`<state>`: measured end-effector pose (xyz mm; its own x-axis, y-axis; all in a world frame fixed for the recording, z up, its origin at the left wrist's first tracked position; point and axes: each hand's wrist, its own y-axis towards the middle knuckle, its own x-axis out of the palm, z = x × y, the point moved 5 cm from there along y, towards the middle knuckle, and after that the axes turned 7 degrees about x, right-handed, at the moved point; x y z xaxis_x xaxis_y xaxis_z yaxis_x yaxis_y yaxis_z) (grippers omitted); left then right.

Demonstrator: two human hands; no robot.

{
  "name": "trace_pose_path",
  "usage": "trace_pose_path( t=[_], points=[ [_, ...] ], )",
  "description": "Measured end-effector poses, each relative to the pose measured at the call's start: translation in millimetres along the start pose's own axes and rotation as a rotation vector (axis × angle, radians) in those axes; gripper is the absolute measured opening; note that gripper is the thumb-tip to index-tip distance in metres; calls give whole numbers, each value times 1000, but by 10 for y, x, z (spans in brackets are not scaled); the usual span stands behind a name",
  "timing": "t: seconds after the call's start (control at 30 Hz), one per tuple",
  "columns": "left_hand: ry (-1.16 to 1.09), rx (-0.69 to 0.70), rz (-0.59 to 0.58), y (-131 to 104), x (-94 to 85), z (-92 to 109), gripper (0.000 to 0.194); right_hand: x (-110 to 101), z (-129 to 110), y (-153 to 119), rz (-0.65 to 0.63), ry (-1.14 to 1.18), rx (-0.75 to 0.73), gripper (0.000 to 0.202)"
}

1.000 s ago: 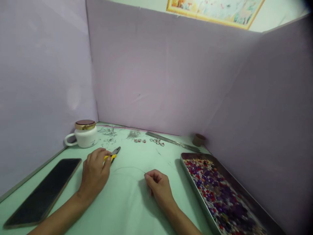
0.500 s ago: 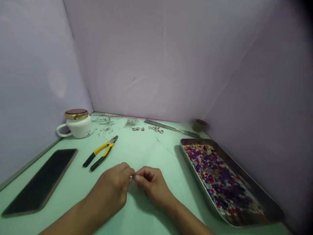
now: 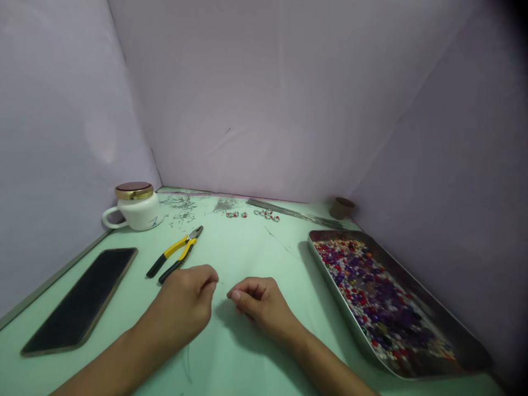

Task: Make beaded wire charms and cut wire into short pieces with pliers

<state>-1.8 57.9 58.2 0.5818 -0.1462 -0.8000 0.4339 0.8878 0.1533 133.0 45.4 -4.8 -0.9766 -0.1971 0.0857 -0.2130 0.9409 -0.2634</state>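
My left hand (image 3: 190, 294) is closed in a pinch above the green tabletop, near the pliers. A faint, thin strand of wire (image 3: 221, 283) seems to stick out from its fingertips. Just across a small gap, my right hand (image 3: 262, 305) has thumb and forefinger pressed together; whatever they hold is too small to make out. Beyond my left hand lie pliers (image 3: 176, 245) with yellow and black handles, jaws slightly apart. Small rings of red and clear beads (image 3: 267, 215) rest farther back.
A metal tray (image 3: 339, 306) of mixed beads stands at right. Long wires (image 3: 292, 212) and a brown cup (image 3: 342, 208) are at the back, beside tangled wire bits (image 3: 225, 204). A lidded white mug (image 3: 142, 213) and a phone (image 3: 80, 302) are at left.
My hands, whose fingertips met before, have come apart, the left one moving to the left. The whole view has shifted slightly.
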Motion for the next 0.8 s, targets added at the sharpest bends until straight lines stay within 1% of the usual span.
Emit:
trace_pose_path(
  t=[0.1,0.13,0.17,0.2,0.3,0.43,0.53,0.67,0.8],
  points=[
    [-468,-319,-144,10,123,-134,7,-16,-19,-19,55,52,-27,22],
    [-623,-393,-181,10,172,-157,5,-22,-21,-22,68,67,-38,23],
    [-741,-435,-200,15,207,-171,5,-27,-19,-22,76,78,-46,23],
    [-812,-449,-200,25,226,-183,5,-30,-14,-19,78,89,-47,24],
    [-871,-454,-165,42,251,-234,5,-30,4,-1,76,129,-37,26],
    [-969,-472,-195,14,340,-284,7,-11,4,33,72,169,-53,26],
    [-1020,-487,-160,-8,405,-336,8,23,14,59,54,201,-57,27],
    [-1003,-460,-115,-15,469,-404,7,73,55,80,29,243,-38,31],
    [-971,-429,-83,3,477,-442,7,111,113,94,-19,244,17,32]
  ],
)
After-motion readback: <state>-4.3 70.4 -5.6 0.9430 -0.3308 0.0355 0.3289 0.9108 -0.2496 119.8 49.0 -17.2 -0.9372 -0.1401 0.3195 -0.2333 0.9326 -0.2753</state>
